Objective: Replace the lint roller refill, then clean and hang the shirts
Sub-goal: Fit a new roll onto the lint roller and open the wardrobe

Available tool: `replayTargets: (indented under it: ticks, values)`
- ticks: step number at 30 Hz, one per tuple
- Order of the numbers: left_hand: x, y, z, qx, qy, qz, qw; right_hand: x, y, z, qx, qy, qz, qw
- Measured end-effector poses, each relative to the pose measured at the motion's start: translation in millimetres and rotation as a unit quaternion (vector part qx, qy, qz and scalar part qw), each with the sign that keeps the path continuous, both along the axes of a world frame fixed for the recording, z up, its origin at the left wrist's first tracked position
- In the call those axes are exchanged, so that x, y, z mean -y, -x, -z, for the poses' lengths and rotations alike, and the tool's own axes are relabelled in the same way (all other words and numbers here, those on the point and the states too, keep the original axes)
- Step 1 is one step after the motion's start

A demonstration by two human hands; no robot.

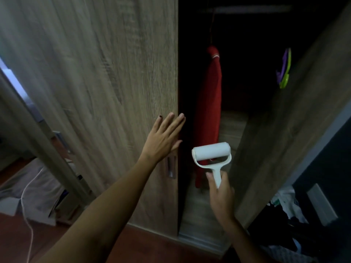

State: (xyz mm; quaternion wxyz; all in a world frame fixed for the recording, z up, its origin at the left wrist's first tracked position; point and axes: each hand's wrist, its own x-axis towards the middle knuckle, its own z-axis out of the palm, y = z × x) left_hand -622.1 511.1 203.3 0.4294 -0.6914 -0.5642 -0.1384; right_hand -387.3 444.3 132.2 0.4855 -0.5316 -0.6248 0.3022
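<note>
Head view: right hand [221, 194] grips the lint roller [211, 158] by its handle, white roll upward, near the wardrobe [212, 217] opening. Left hand [163, 138] lies flat, fingers straight, on the left door [98, 73] edge. Inside the dark wardrobe hangs a red shirt [209, 111]; far right, purple-green hangers [284, 69]. Clothes [281, 211] lie heaped at lower right.

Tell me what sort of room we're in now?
Probably a bedroom, at an open wooden wardrobe: a red shirt hangs from its rail, and a clothes pile lies on the floor to the right.
</note>
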Motion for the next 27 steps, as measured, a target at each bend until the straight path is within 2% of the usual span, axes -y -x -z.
replayTargets:
  ticks: [13,27]
  values:
    - [8.7,105.5,17.5,0.085,0.027,-0.022,0.996,-10.9,73.3,-8.2,0.041,-0.120,-0.025,0.992]
    - [18.5,168.8,13.2,0.094,0.046,-0.019,0.994,-18.9,109.7,-1.2,0.072,-0.127,-0.019,0.989]
